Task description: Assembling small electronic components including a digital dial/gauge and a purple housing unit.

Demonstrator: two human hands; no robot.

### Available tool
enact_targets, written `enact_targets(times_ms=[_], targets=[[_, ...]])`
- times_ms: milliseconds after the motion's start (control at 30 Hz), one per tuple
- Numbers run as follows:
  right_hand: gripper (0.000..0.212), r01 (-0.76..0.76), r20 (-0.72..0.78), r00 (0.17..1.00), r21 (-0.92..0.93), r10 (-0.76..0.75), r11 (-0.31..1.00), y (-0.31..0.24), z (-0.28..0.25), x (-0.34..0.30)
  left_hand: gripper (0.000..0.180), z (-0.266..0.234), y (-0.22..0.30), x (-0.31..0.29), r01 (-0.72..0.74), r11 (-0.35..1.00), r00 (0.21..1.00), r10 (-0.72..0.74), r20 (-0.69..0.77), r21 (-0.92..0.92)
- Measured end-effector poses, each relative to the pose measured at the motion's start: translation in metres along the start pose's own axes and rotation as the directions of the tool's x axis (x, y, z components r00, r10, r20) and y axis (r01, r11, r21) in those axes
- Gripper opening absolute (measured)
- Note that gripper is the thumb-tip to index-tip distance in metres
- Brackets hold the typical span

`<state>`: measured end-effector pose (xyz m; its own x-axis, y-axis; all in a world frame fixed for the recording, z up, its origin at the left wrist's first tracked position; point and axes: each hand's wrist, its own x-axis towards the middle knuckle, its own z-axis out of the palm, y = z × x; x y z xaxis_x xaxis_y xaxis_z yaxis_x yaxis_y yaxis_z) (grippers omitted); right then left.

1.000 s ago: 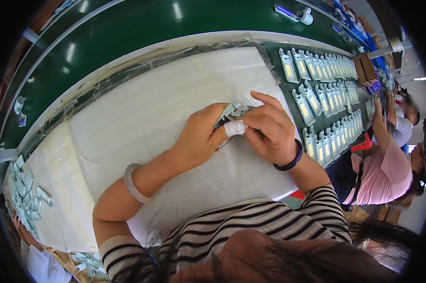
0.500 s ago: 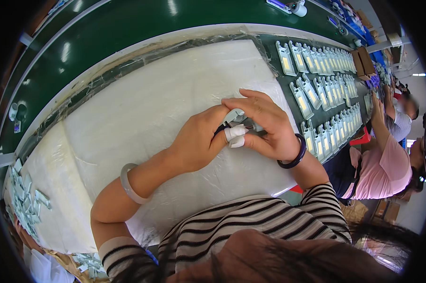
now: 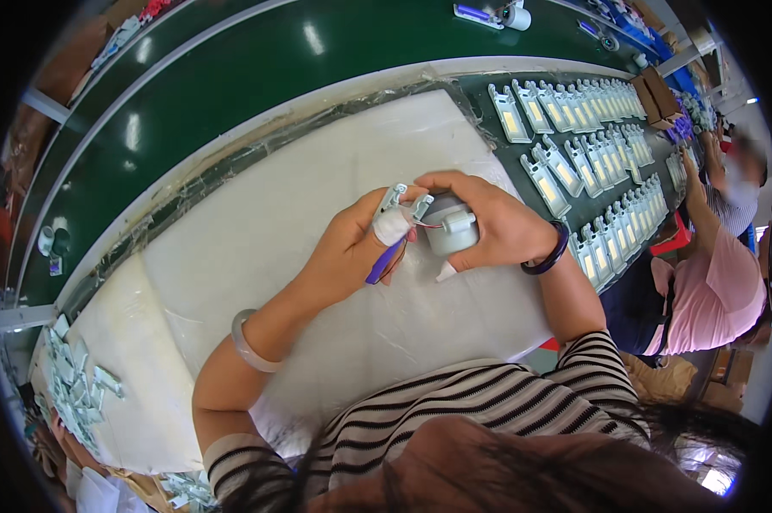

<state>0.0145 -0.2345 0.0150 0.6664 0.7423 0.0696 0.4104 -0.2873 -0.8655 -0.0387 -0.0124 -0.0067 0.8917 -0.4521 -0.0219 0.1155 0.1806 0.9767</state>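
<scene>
My left hand [image 3: 339, 256] is closed around a pale plastic lamp head [image 3: 394, 197] with a forked hinge end and a purple face. White tape wraps a digit of this hand. In my right hand [image 3: 514, 231] is a rounded white lamp base [image 3: 448, 242] with a short neck, its fingers curled over the far side. Thin red and dark wires [image 3: 431, 225] run between the two pieces, which are held slightly apart above the padded work surface. The lamp head's lower part is partly hidden by my left fingers.
A plastic-covered white pad [image 3: 258, 231] lies under my hands. Rows of lamp panels [image 3: 565, 175] stand at the right, before a cardboard box [image 3: 657, 97]. Pale plastic parts [image 3: 70, 385] are heaped at the left. Beyond runs a green conveyor [image 3: 232, 94]; people work at right.
My hands have drawn apart and turned the pieces, so the rounded base, the purple face and the wires now show. The whole view has shifted slightly.
</scene>
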Motion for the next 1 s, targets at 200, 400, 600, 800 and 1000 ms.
enact_targets(times_ms=[200,400,600,800,1000], targets=[[0.066,0.068,0.011,0.998,-0.275,-0.068,0.959,-0.001,-0.001,0.002,0.036,-0.007,-0.006,0.003,-0.031,0.995,0.996,0.022,-0.091,-0.096],[0.064,-0.074,-0.258,0.966,-0.273,0.000,0.959,0.005,0.000,0.002,0.032,-0.012,-0.008,0.007,-0.019,0.993,0.981,-0.003,-0.193,-0.114],[0.058,0.130,-0.320,0.877,-0.560,-0.358,0.818,0.007,0.001,0.009,0.034,-0.015,-0.010,0.009,0.018,0.988,0.981,-0.047,-0.187,-0.151],[0.058,0.133,-0.338,0.855,-0.590,-0.393,0.796,0.005,0.002,0.009,0.031,-0.018,-0.013,0.010,0.027,0.981,0.982,-0.062,-0.179,-0.193],[0.060,0.177,-0.335,0.829,-0.601,-0.447,0.779,0.005,0.001,0.009,0.036,-0.018,-0.011,0.011,0.027,0.976,0.983,-0.064,-0.170,-0.214]])
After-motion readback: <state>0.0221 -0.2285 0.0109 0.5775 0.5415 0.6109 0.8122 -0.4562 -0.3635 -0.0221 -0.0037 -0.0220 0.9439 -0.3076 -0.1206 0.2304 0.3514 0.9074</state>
